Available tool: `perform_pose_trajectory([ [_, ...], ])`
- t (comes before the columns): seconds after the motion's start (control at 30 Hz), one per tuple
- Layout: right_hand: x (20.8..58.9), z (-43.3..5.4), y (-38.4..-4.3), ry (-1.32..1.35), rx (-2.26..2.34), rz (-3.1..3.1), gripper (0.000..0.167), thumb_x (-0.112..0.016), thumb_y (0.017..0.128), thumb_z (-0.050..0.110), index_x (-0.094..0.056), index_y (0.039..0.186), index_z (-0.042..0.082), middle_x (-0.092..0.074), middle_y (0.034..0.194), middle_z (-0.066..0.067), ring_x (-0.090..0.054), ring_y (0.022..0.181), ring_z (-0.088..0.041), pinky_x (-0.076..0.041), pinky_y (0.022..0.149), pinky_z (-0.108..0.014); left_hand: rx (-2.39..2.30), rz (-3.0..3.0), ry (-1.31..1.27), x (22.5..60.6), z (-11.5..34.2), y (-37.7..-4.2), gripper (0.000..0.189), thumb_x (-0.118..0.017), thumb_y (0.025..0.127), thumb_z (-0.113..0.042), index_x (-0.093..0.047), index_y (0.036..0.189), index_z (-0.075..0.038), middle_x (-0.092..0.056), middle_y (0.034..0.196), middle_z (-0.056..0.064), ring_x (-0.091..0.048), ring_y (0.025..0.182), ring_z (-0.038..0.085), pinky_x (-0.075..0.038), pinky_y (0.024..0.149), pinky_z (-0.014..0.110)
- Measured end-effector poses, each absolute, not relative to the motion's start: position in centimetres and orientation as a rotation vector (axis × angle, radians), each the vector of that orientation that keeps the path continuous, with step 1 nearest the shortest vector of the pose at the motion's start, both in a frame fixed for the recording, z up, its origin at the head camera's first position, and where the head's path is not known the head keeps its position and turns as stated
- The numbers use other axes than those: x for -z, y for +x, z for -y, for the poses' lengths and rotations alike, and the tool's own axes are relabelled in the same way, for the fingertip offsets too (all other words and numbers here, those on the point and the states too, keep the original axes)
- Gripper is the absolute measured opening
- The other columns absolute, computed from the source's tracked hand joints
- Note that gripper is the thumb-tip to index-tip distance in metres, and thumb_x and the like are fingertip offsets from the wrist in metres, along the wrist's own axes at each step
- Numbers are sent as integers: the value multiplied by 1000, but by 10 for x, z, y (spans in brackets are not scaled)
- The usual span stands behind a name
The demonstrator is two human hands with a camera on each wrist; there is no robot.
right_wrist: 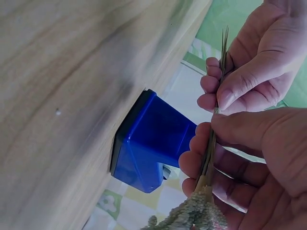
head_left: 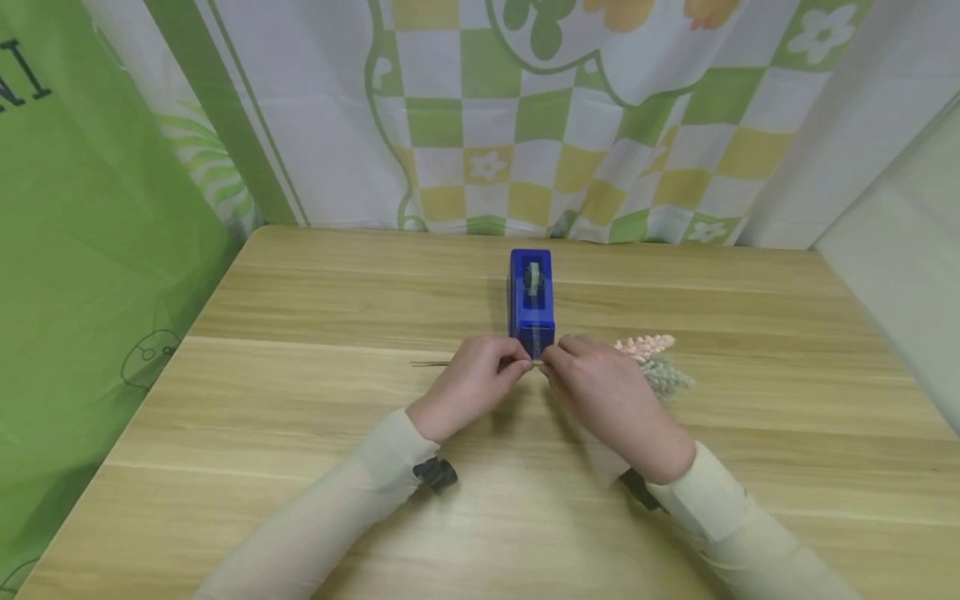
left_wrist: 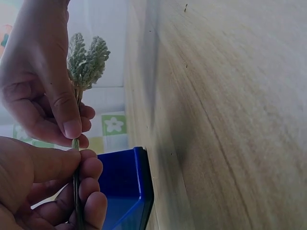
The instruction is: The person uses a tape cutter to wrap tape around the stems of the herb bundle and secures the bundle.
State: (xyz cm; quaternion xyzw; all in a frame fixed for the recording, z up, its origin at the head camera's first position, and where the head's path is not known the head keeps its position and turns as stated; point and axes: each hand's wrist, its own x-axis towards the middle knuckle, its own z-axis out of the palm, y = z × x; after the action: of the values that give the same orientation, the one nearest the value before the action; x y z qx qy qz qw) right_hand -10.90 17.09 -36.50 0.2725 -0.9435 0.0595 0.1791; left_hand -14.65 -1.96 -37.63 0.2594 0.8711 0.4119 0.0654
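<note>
Both hands hold a small bunch of artificial flowers by its thin stems, just in front of a blue tape dispenser (head_left: 532,308). The left hand (head_left: 480,379) pinches the stems (left_wrist: 76,191) between thumb and fingers; their bare ends stick out to its left. Close beside it, the right hand (head_left: 607,392) grips the stems nearer the blooms with thumb and curled fingers. A pink bloom (head_left: 647,346) and grey-green blooms (head_left: 666,377) show past the right hand. In the right wrist view, the grey-green blooms (right_wrist: 192,213) hang below the right hand's fingers.
The wooden table (head_left: 300,400) carries the dispenser, which holds a roll of tape (head_left: 533,279). A checked green, yellow and white curtain (head_left: 487,125) hangs behind the table's far edge. Green fabric (head_left: 90,275) hangs at the left, and a pale wall (head_left: 907,225) stands at the right.
</note>
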Motion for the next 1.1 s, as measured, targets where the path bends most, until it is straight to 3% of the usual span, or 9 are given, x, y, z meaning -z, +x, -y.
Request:
perform_pose_trajectory([
  [0.17,364,-170,-110,769,-114,2655,17,-78,93,11,-67,80,10,-59,70,-1,-47,61,-14,-43,51,-27,-1244,-2644,789,377,18,-147,15,-67,102,-10,-78,101,0,-78,92,10,-52,68,10,-44,62,20],
  [0.57,366,-172,-114,761,-120,2625,17,-80,92,12,-66,83,8,-60,74,-3,-49,62,-16,-45,52,-30,-1187,-2676,798,376,15,-148,20,-61,105,-12,-78,104,0,-78,93,10,-57,73,12,-50,70,23],
  [0.8,366,-173,-114,763,-173,2663,14,-75,96,13,-65,88,9,-57,69,-1,-45,59,-14,-43,51,-28,-1239,-2650,759,376,15,-149,17,-64,104,-11,-77,103,0,-78,95,12,-54,69,13,-45,64,21],
  [1.1,365,-173,-115,775,-159,2693,15,-73,97,11,-67,84,9,-58,70,-1,-43,59,-12,-40,50,-25,-1242,-2684,755,374,16,-148,13,-67,101,-9,-77,100,-1,-77,95,10,-57,75,14,-48,69,24],
])
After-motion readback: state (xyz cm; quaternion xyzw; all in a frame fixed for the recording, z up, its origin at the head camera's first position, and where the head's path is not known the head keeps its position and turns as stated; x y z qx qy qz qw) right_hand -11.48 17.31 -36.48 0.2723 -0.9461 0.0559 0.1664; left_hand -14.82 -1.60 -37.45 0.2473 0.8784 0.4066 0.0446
